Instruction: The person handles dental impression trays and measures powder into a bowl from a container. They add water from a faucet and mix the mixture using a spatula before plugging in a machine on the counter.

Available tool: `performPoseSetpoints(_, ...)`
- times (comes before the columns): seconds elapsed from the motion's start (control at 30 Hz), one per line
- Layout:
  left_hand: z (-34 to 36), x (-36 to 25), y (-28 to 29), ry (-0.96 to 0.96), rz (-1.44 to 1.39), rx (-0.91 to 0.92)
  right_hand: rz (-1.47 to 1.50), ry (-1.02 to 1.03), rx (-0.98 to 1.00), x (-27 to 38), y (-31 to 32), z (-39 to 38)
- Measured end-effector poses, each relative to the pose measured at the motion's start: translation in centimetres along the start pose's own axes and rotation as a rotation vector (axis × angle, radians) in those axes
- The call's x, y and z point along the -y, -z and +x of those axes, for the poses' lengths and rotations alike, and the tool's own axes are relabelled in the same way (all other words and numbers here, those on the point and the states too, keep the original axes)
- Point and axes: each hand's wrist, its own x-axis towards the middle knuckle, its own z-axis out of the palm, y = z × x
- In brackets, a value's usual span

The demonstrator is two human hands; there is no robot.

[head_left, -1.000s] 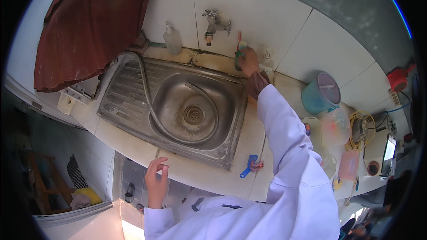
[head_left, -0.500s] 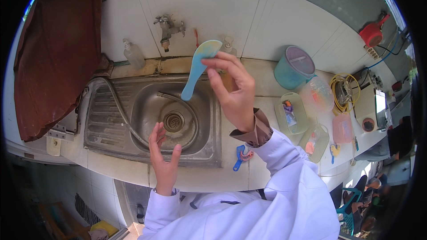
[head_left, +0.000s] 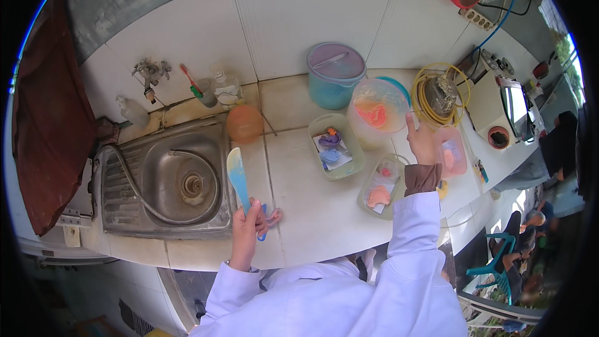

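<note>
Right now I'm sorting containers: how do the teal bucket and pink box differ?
The teal bucket is round; the pink box is roughly rectangular. The bucket has a purple lid; no such lid shows on the box. The bucket looks larger than the box. Both stand on the counter.

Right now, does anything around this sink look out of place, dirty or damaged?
The hose lies loose in the sink basin, its visible end unattached to the tap. Brown staining around the drain looks dirty. The blue spatula in the left hand has yellowish smears on its blade.
</note>
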Motion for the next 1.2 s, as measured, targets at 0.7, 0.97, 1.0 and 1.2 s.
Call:
performPoseSetpoints(0.7,-1.5,-6.3,-5.0,-0.494,0.208,-0.016,0.268,0.817,0.034,10.7,11.0,-11.3)
performPoseSetpoints(0.97,-4.8,-6.2,1.8,-0.5,0.203,-0.203,0.394,0.873,0.38,14.7,3.4,-19.1)
performPoseSetpoints(1.0,-4.0,-6.2,3.2,-0.489,0.191,-0.265,0.391,0.841,0.405,14.4,2.3,-19.4)
performPoseSetpoints(1.2,7.8,-5.9,9.0,-0.571,0.705,-0.43,0.433,0.584,0.46,12.7,-3.0,-20.7)
